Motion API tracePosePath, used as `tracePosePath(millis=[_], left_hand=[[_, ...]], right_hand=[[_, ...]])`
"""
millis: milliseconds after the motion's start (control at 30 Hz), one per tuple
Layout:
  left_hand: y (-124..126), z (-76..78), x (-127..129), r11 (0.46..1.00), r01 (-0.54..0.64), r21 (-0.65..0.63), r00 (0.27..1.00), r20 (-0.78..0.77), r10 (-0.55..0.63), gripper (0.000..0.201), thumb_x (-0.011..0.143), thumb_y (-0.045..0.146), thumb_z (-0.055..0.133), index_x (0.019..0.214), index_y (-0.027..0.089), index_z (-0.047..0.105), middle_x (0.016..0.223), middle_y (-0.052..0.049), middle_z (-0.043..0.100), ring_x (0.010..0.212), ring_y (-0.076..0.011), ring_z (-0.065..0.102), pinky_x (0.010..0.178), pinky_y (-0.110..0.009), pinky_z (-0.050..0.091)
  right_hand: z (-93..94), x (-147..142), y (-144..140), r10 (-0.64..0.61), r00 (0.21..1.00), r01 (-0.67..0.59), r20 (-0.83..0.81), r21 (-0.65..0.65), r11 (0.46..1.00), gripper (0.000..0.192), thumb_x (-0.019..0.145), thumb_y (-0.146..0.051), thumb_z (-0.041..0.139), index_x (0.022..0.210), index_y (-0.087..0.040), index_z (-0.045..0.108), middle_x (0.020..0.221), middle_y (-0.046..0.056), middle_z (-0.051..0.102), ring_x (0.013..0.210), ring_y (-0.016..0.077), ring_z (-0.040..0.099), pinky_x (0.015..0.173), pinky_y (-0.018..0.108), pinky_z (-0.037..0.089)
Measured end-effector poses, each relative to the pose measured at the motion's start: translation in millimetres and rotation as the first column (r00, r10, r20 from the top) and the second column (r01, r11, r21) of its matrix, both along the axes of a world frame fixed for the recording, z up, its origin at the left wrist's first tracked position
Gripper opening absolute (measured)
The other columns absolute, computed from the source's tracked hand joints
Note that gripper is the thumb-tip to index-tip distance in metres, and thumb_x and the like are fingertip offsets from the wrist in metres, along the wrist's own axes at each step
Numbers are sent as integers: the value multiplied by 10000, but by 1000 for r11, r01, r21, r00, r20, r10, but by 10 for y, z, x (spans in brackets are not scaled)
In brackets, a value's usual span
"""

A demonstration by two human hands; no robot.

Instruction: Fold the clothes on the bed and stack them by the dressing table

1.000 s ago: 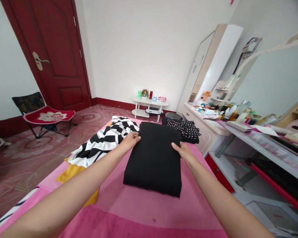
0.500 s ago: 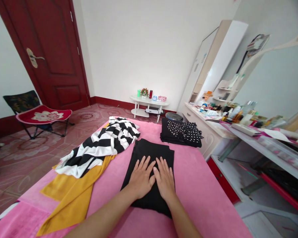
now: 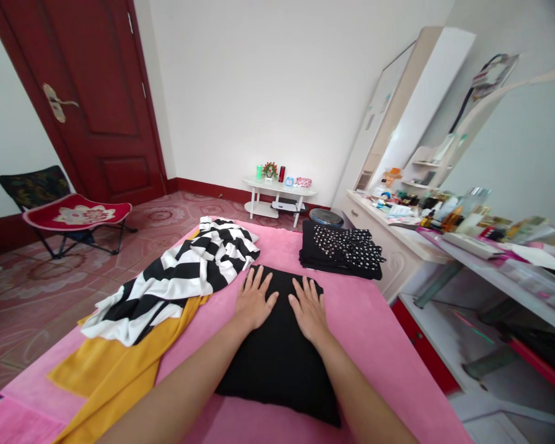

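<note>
A folded black garment [image 3: 277,364] lies on the pink blanket [image 3: 379,345] in front of me. My left hand [image 3: 252,301] and my right hand [image 3: 309,308] rest flat on its far half, fingers spread, side by side and a little apart. Neither hand holds anything. To the left of the black garment lie a black-and-white striped garment [image 3: 185,277] and, partly under it, a yellow cloth [image 3: 120,370]. A folded black pile topped with a polka-dot piece [image 3: 342,250] sits at the far right of the blanket.
A cluttered white dresser [image 3: 411,231] and a shelf unit stand to the right of the bed. A small white table [image 3: 277,194] sits by the far wall. A red folding chair [image 3: 69,216] stands near the dark red door [image 3: 97,98] at left.
My hands let go of the black garment's sides, pressed flat on its middle, then slid forward to its far half. The view has shifted closer over the garment.
</note>
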State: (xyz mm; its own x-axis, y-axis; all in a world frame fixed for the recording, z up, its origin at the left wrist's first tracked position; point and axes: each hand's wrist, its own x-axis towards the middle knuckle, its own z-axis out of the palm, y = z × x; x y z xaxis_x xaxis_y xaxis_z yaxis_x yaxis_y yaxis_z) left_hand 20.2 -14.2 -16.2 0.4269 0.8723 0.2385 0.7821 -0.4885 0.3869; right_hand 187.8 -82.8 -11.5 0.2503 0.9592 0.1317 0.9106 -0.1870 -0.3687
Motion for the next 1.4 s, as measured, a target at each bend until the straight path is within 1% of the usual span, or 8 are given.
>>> tracePosePath(millis=[233, 567, 667, 767, 933, 1033, 1233, 1400], left_hand=[[350, -111, 69, 959, -278, 50, 949, 171, 266, 600, 904, 412, 428, 1414, 127, 293, 1451, -178, 334, 1292, -309, 374, 1035, -429, 326], [349, -2, -59, 957, -196, -214, 898, 354, 263, 715, 805, 293, 623, 1395, 114, 261, 1165, -176, 608, 1085, -295, 581, 906, -399, 441], [381, 359, -97, 961, -125, -247, 879, 422, 223, 726, 713, 230, 710, 1342, 121, 364, 1174, -160, 609, 1102, -288, 575, 939, -392, 437], [402, 983, -113, 989, -74, -128, 838, 530, 132, 702, 732, 234, 701, 1346, 152, 370, 1257, -131, 561, 1171, -249, 530, 1004, -364, 398], [232, 1754, -156, 936, 106, 336, 593, 734, -331, 764, 660, 44, 673, 1348, 150, 358, 1202, -78, 591, 1094, -233, 570, 964, -404, 436], [-127, 1542, -299, 911, 125, 393, 657, 655, -373, 599, 657, -25, 560, 1231, 138, 504, 1171, -70, 610, 1104, -234, 558, 977, -386, 432], [-1104, 284, -730, 940, 311, 141, 881, 329, -341, 599, 620, -70, 425, 1137, 176, 601, 1239, -37, 592, 1158, -225, 528, 1040, -373, 392], [-1391, -119, -834, 959, 248, 137, 918, 283, -278, 714, 669, -48, 396, 1333, 209, 454, 1428, -35, 420, 1242, -257, 459, 1071, -414, 352]], right_hand=[[-191, 282, 440, -359, 931, 364, -57, 153, 919, 667, 890, -518, 306, 1345, -48, 434, 1306, 209, 511, 1238, 309, 445, 1028, 432, 312], [110, 319, 281, -204, 769, 379, -606, 176, 909, 577, 564, -382, 749, 1069, -128, 633, 991, 136, 696, 985, 340, 627, 851, 474, 492], [541, 368, 211, -100, 744, 297, -661, 193, 935, 382, 530, -268, 787, 868, -132, 677, 729, 74, 711, 705, 275, 677, 647, 397, 553], [1158, 426, 126, -18, 743, 286, -669, 292, 913, 448, 600, -265, 760, 1006, -119, 643, 877, 75, 717, 736, 209, 670, 675, 330, 545], [1823, 443, -193, 123, 943, 135, -310, 693, 708, 617, 689, -260, 689, 1246, -67, 505, 1150, 101, 625, 1004, 152, 579, 911, 284, 411], [1507, 326, -610, 118, 956, 98, -270, 669, 737, 532, 714, -176, 620, 1232, -107, 521, 1191, 73, 604, 1068, 156, 545, 979, 300, 368], [79, 45, -1508, 118, 966, 23, -228, 534, 845, 563, 588, -5, 419, 1089, -146, 633, 1122, 61, 645, 1090, 198, 557, 1003, 364, 401], [-279, 72, -1642, 119, 975, -7, -186, 513, 859, 619, 591, -27, 388, 1155, -159, 603, 1174, 59, 611, 1143, 198, 514, 1042, 381, 374]])
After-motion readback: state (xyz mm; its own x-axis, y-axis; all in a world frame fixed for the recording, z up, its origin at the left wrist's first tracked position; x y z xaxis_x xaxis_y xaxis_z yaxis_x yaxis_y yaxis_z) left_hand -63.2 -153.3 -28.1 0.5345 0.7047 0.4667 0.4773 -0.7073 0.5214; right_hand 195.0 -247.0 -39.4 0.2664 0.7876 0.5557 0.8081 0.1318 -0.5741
